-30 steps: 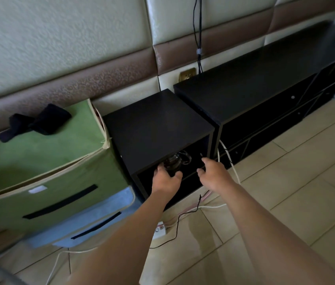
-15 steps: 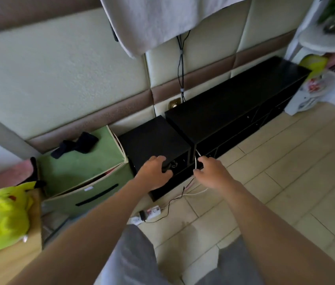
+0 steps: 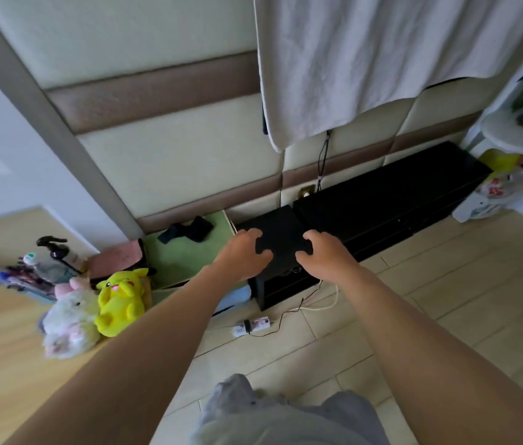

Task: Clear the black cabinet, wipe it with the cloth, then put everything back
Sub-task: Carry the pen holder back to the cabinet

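Black cabinet [image 3: 281, 226], a small cube, stands on the tiled floor [image 3: 446, 316] against the padded wall, just beside a green fabric box [image 3: 183, 261] on its left and a long black low unit [image 3: 398, 194] on its right. Left hand [image 3: 242, 256] and right hand [image 3: 326, 256] are held apart over its top front edge, fingers loosely curved and holding nothing; contact with the cabinet cannot be told. A white power strip [image 3: 252, 326] with cables lies on the floor before it. White fabric [image 3: 382, 59] hangs on the wall above.
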The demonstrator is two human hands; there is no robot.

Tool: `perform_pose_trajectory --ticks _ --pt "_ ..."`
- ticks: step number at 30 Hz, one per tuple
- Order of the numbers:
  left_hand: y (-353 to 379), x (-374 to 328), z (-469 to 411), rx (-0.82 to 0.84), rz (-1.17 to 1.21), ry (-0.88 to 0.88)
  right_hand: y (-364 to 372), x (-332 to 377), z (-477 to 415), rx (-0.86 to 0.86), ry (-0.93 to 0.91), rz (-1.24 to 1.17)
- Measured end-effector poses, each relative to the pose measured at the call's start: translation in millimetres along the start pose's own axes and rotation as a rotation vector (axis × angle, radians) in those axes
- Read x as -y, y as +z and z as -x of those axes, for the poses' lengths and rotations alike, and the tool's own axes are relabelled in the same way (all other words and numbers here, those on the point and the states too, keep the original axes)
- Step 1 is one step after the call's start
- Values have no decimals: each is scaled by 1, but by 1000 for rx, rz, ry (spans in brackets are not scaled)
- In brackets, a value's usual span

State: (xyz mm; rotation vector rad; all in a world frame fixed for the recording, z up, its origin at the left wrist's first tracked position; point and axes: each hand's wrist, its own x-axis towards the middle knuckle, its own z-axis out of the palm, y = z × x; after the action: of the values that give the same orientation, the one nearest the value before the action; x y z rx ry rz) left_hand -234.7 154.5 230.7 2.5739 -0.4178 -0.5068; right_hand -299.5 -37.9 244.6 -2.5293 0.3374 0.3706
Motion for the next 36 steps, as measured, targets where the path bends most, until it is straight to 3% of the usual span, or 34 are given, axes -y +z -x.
perform_pose_trajectory --ticks 6,16,36 --pt "-56 44 28 -34 24 -101 0 57 7 33 -49 4" --pt "-91 96 69 -103 105 -291 25 126 -5 134 -204 48" --pt "-92 137 181 -338 156 -773 50 173 -19 390 -491 70"
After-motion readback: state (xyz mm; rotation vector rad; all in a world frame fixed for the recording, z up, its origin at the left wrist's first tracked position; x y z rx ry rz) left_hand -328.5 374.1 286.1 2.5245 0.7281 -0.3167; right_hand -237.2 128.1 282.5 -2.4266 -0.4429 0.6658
